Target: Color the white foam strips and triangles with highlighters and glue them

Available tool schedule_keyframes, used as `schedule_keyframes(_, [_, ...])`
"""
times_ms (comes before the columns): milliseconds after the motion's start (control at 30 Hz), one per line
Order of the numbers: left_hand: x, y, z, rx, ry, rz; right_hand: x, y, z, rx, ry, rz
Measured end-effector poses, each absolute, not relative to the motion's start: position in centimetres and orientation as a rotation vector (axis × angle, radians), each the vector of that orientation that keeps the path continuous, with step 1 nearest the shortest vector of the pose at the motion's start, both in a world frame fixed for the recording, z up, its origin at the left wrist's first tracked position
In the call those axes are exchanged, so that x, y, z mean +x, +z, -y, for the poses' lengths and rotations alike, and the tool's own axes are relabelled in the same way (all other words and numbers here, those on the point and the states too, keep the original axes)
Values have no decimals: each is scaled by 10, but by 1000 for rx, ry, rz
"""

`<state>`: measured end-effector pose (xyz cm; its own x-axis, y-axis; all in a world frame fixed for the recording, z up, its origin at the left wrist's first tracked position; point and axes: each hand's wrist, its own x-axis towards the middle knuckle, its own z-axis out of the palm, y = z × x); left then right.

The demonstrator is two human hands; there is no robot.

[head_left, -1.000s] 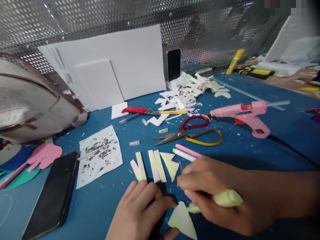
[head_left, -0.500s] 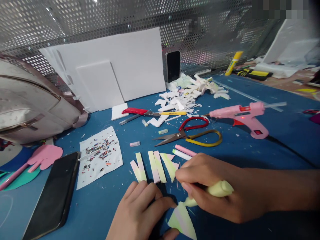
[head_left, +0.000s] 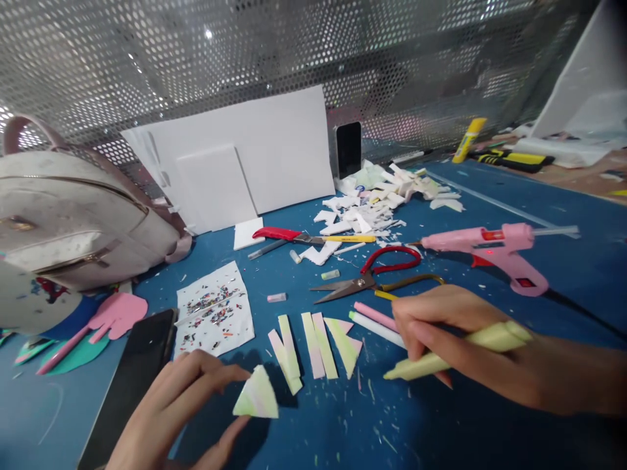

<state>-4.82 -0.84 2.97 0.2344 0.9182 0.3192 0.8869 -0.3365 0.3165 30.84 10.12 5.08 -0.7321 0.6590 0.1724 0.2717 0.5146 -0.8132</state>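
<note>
A black phone (head_left: pixel 130 385) lies beneath my outstretched arm at a blue tabletop (head_left: pixel 333 431), while a wedge-shaped piece (head_left: pixel 258 393) sits between it and my row of cut pieces. The wedge's visible face carries yellow-green with a pale pink band and looks, in my judgement, almost fully coloured; its other face is hidden, so I cannot tell what is left there. Next come a splayed pair of strips (head_left: pixel 289 356), a near-parallel pair of strips (head_left: pixel 319 346) and a pointed piece (head_left: pixel 345 343), all tinted pink and yellow-green and, by my reading, already coloured on top.

My left hand (head_left: pixel 169 405) reaches in from the lower left, pinching the wedge by its left side between forefinger above and thumb below; shadow beneath suggests it is off the tabletop. On the far side of the row, my right hand (head_left: pixel 467 362) closes around a pale yellow-green marker (head_left: pixel 502 336) in a writing hold, forearm entering from the right. Its tip points left, well apart from the wedge, near a pink pen (head_left: pixel 375 316) and below red-and-yellow-handled scissors (head_left: pixel 365 282); whether it touches the tabletop, I cannot tell.
</note>
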Motion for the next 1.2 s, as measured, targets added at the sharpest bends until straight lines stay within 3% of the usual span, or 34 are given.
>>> schedule_keyframes(167, [-60, 20, 10, 2508, 578, -1739, 313, 48, -104, -804, 1068, 2300])
schedule_keyframes(433, [-43, 57, -52, 2636, 474, -1611, 300, 55, -111, -754, 1210, 2327])
schedule_keyframes(667, [-16, 33, -115, 2583, 352, -1599, 302, 55, -108, -845, 1253, 2326])
schedule_keyframes(900, [-2, 43, -102, 2416, 589, -1530, 304, 59, -104, -869, 1313, 2186])
schedule_keyframes(1200, [23, 55, -47, 2352, 859, -1361, 272, 64, -98, -506, 1272, 2201])
